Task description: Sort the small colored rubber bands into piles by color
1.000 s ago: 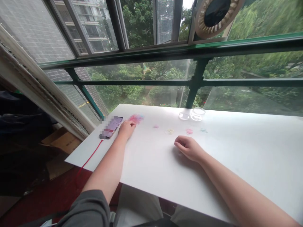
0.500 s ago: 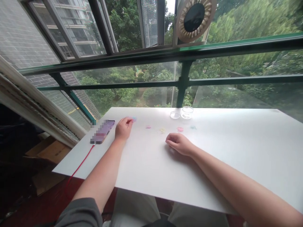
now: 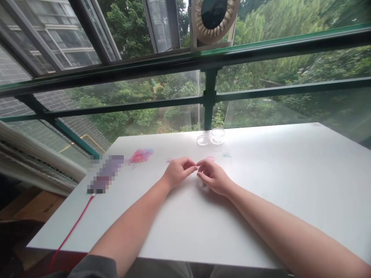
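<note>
My left hand (image 3: 180,172) is above the middle of the white table (image 3: 179,224), thumb and fingers pinched together. Whatever is between them is too small to make out. Its fingertips meet those of my right hand (image 3: 213,177), whose fingers are curled in with the thumb close to them; anything they grip is hidden. Just behind the hands lie a little pink cluster (image 3: 210,158) and a blue-green one (image 3: 226,155) of thin small pieces. A purple bit (image 3: 168,160) shows beyond my left hand. Farther left spreads a loose heap of small pink, red and blue pieces (image 3: 140,155).
A clear round container (image 3: 217,136) and a shallow clear round dish or lid (image 3: 203,141) stand near the back edge. At left lies a blurred-out phone (image 3: 107,173) with a red cable (image 3: 74,227) running over the edge. A green railing (image 3: 209,98) borders the back.
My left hand has moved right, from the coloured heap to my right hand, and the heap is now uncovered. My right hand stays near its place. The camera view has shifted.
</note>
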### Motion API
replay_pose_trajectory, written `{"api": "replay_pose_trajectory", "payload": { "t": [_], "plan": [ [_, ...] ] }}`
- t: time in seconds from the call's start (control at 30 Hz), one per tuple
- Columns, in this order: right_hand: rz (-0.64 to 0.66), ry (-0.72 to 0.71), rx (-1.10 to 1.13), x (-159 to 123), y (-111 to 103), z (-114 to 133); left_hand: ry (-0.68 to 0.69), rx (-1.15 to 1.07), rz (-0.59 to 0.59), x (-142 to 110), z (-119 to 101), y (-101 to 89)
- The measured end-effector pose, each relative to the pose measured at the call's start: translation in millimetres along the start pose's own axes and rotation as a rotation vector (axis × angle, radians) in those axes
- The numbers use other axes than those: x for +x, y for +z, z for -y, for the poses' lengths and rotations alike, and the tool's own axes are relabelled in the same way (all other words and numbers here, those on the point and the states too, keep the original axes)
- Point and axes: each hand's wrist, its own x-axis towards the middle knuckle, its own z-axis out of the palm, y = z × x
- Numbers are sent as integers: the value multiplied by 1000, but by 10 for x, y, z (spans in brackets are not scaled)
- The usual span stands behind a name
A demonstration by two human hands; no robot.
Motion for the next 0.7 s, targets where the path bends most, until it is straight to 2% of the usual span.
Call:
{"api": "replay_pose_trajectory", "payload": {
  "t": [0.2,0.7],
  "plan": [
    [11,61,-46,-20,11,25,-42,-88,66,-114,87,25],
    [59,111,-50,-76,-47,124,-21,-176,124,-154,44,25]
  ]
}}
